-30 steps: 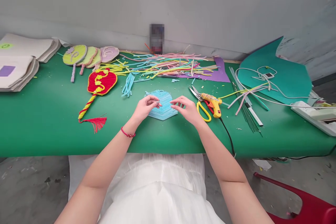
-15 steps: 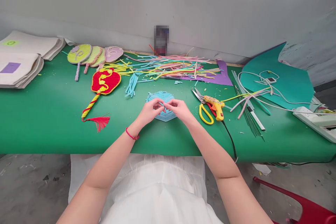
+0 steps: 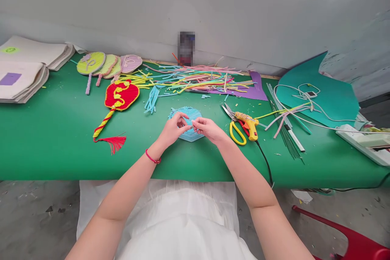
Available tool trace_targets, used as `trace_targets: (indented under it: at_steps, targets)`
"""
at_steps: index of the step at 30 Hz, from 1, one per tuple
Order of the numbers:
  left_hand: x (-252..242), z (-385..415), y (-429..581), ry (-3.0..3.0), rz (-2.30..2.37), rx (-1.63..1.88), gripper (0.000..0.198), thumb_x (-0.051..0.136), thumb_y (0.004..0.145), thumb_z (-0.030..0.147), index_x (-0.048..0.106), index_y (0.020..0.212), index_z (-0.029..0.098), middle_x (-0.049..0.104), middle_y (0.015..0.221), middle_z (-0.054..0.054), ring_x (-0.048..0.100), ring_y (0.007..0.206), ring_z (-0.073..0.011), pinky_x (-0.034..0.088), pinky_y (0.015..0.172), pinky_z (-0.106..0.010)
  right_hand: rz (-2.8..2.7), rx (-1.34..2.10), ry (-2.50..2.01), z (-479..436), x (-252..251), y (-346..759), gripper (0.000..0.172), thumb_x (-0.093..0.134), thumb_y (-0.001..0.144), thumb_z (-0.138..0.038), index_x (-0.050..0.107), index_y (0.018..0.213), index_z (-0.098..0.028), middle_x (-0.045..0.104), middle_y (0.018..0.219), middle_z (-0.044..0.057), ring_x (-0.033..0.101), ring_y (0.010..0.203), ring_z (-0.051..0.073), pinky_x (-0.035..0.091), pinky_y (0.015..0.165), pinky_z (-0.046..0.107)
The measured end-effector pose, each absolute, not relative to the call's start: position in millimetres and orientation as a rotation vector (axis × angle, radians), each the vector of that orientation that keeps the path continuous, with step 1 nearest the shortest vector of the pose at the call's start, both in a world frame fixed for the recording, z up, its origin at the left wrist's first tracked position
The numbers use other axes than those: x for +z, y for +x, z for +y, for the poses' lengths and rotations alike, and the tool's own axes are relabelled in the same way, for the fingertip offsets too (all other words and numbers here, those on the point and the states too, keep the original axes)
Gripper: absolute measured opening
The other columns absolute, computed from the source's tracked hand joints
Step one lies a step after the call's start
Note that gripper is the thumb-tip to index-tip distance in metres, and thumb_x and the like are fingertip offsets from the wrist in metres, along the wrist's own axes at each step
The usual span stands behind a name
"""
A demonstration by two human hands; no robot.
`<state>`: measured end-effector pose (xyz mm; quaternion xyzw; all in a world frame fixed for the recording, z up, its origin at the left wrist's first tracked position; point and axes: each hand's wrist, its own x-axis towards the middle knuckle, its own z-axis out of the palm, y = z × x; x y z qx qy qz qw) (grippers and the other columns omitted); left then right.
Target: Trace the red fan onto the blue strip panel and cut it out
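A light blue woven piece (image 3: 186, 114) made of pipe-cleaner strands lies flat on the green table (image 3: 55, 138). My left hand (image 3: 172, 130) and my right hand (image 3: 207, 129) meet over its near half. Both pinch with fingertips close together on a small blue strand between them, just above the piece. A red cord bracelet is on my left wrist.
Yellow-handled scissors (image 3: 235, 129) and a yellow glue gun (image 3: 247, 124) lie right of my hands, its black cord running off the front edge. Loose coloured strands (image 3: 195, 78) pile behind. A red fan with tassel (image 3: 119, 97), pastel fans (image 3: 105, 65), cloth bags (image 3: 21, 73), teal sheet (image 3: 323, 89), power strip (image 3: 362, 140).
My hands came together from either side of the blue piece and now pinch at its middle. The view shifted slightly.
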<state>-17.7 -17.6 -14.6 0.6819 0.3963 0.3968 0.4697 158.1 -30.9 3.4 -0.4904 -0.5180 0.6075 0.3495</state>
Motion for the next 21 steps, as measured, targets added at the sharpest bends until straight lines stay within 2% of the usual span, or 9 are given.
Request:
trace_targets:
  at_steps: [3, 7, 11, 13, 15, 17, 19, 21]
  targets:
    - [-13.5, -18.8, -17.3, 1.643, 0.985, 0.987, 0.026, 0.066, 0.079, 0.038, 0.052, 0.095, 0.021, 0.06, 0.067, 0.003, 0.055, 0.059, -0.0128, 0.045, 0.061, -0.027, -1.463, 1.307, -1.325, -25.9, 9.6, 167.0, 0.048, 0.059, 0.073, -0.067, 0.051, 0.068, -0.02, 0.054, 0.062, -0.003, 0.051, 0.057, 0.011, 0.039, 0.057, 0.026]
    - [-11.2, -19.4, -17.4, 1.591, 1.004, 1.031, 0.023, 0.06, 0.084, 0.041, 0.053, 0.095, 0.021, 0.058, 0.063, 0.004, 0.055, 0.056, -0.0124, 0.045, 0.059, -0.026, -1.446, 0.498, -1.5, -17.0, 34.5, 200.0, 0.047, 0.037, 0.089, -0.065, 0.046, 0.072, -0.023, 0.055, 0.062, 0.0, 0.052, 0.057, 0.014, 0.042, 0.061, 0.03]
    - [-10.9, -18.6, -18.3, 1.603, 1.012, 1.071, 0.023, 0.054, 0.088, 0.043, 0.055, 0.096, 0.021, 0.057, 0.061, 0.004, 0.055, 0.056, -0.0124, 0.045, 0.06, -0.026, -1.286, -0.088, -1.644, -1.1, 49.8, 256.2, 0.051, 0.023, 0.095, -0.06, 0.055, 0.082, -0.022, 0.053, 0.062, 0.003, 0.055, 0.062, 0.019, 0.044, 0.067, 0.035]
    - [-11.7, -18.0, -18.6, 1.606, 1.019, 1.078, 0.024, 0.052, 0.089, 0.043, 0.056, 0.096, 0.021, 0.057, 0.061, 0.004, 0.054, 0.057, -0.0125, 0.045, 0.061, -0.026, -1.319, -0.151, -1.73, 8.6, 45.8, 285.4, 0.048, 0.03, 0.094, -0.057, 0.059, 0.089, -0.02, 0.057, 0.067, 0.004, 0.059, 0.069, 0.021, 0.045, 0.073, 0.038]
    - [-12.2, -17.6, -18.8, 1.605, 1.033, 1.081, 0.024, 0.051, 0.089, 0.043, 0.056, 0.096, 0.02, 0.057, 0.061, 0.003, 0.054, 0.057, -0.0126, 0.045, 0.061, -0.027, -1.481, -0.032, -1.831, 16.1, 37.2, 308.5, 0.041, 0.052, 0.087, -0.054, 0.06, 0.104, -0.018, 0.063, 0.078, 0.008, 0.061, 0.079, 0.024, 0.046, 0.077, 0.04]
    - [-12.6, -17.3, -18.7, 1.605, 1.051, 1.075, 0.025, 0.051, 0.089, 0.043, 0.056, 0.096, 0.02, 0.057, 0.06, 0.003, 0.054, 0.057, -0.0128, 0.045, 0.061, -0.027, -1.621, 0.025, -1.874, 18.9, 28.7, 321.4, 0.051, 0.067, 0.077, -0.047, 0.057, 0.118, -0.018, 0.064, 0.1, 0.012, 0.061, 0.095, 0.028, 0.045, 0.083, 0.043]
    - [-12.9, -17.0, -18.5, 1.611, 1.063, 1.066, 0.025, 0.051, 0.089, 0.044, 0.057, 0.096, 0.02, 0.058, 0.06, 0.003, 0.055, 0.057, -0.0132, 0.045, 0.061, -0.027, -1.67, -0.031, -1.821, 17.0, 23.8, 323.8, 0.049, 0.069, 0.075, -0.043, 0.059, 0.116, -0.02, 0.061, 0.113, 0.013, 0.058, 0.106, 0.028, 0.044, 0.09, 0.043]
    - [-13.7, -16.9, -18.3, 1.629, 1.069, 1.063, 0.025, 0.052, 0.088, 0.044, 0.058, 0.096, 0.021, 0.058, 0.061, 0.003, 0.056, 0.059, -0.0138, 0.045, 0.062, -0.027, -1.635, -0.089, -1.767, 11.8, 22.7, 319.1, 0.031, 0.064, 0.079, -0.044, 0.064, 0.1, -0.02, 0.064, 0.106, 0.011, 0.059, 0.102, 0.027, 0.044, 0.091, 0.042]
